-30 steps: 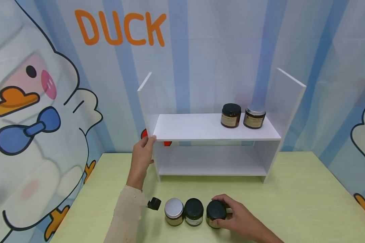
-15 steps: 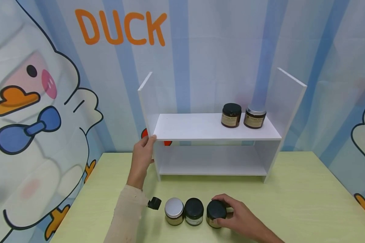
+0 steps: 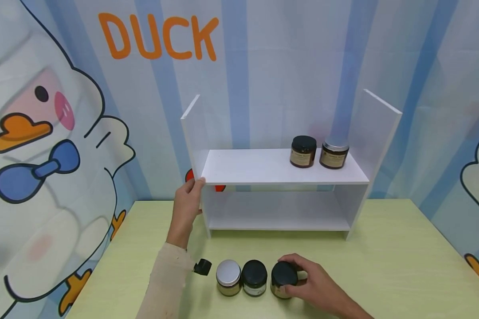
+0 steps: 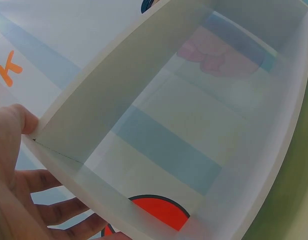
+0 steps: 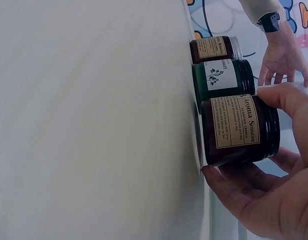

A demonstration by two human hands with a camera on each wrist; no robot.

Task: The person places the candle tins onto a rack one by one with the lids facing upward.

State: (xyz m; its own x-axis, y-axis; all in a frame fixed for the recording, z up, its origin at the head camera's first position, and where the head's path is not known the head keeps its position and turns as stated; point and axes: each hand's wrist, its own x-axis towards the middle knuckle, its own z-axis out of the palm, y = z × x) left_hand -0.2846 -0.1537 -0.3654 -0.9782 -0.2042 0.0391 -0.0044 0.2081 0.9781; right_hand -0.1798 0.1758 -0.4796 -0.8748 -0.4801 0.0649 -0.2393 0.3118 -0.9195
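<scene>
From my remote station I read "Aroma Sensation" and "SCENTED CANDLE" on the tan label (image 5: pixel 235 122) of the dark jar (image 5: pixel 268 130) in the right wrist view; the smaller lines are too fine for me. Behind it, toward the top of that view, a green jar (image 5: pixel 199 82) has a white label with a plant drawing and letters ending "DLES", and a silver-lidded jar (image 5: pixel 236 48) shows part of "Sensation". Orange "DUCK" (image 3: pixel 181 37) stands upper left in the head view.

The dark jar has brown-red glass and a black lid. It stands upright at the bottom centre of the head view, just right of the green jar, with a narrow gap between.

I see the right hand (image 3: pixel 313 288) spread to the jar's width, thumb and fingers curved around its sides. The left hand (image 3: pixel 186 204) grips the white shelf (image 3: pixel 247 166) at its left side panel.
</scene>
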